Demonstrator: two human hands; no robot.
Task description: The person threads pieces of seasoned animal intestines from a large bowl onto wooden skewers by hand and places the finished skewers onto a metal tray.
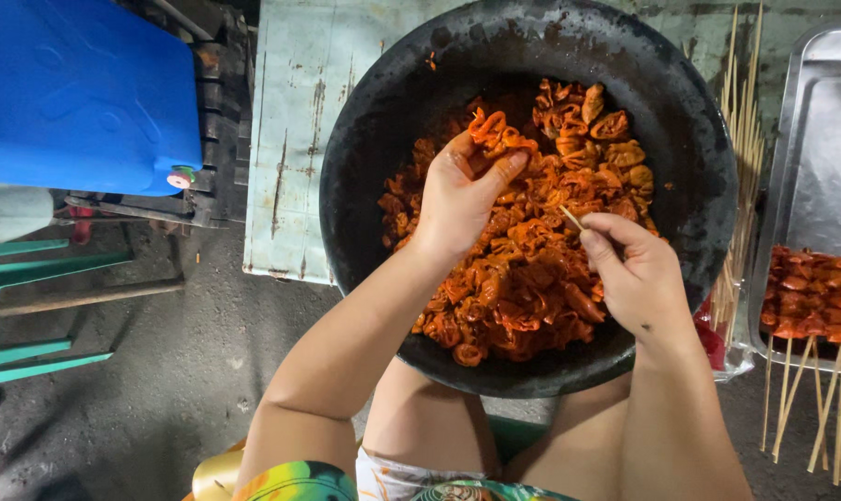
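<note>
In my lap: a wide, blackened round pan [383, 121] rests on my knees, its far rim against a worn pale-green table [300, 111].
Pan contents: a heap of orange-red marinated meat pieces [522, 278], curled and glossy, fills the middle and right of the pan.
My left hand [462, 199]: it hovers over the centre of the heap, fingers curled together and pinching a small cluster of meat [496, 134] lifted just above the pile.
My right hand [638, 278]: it sits at the near right of the pan, thumb and forefinger pressed together on a thin bamboo skewer [571, 218], whose tip points left and away from me, toward my left hand.
Gap between hands: the skewer tip and the lifted meat are near each other but not touching.
Right of the pan: a bundle of bare bamboo sticks [740, 121] lies along the pan's right rim, running from far to near.
Far right: a metal tray [810, 139] holds finished skewers of the same red meat [815, 301] at its near end, their stick ends reaching toward me.
Far left: a blue plastic container [77, 88] with a small cap stands above a teal stool [31, 269].
Beneath everything: a dark grey concrete floor [160, 371].
Nearest me: my bare forearms and colourful patterned shorts [392, 482] at the bottom edge.
</note>
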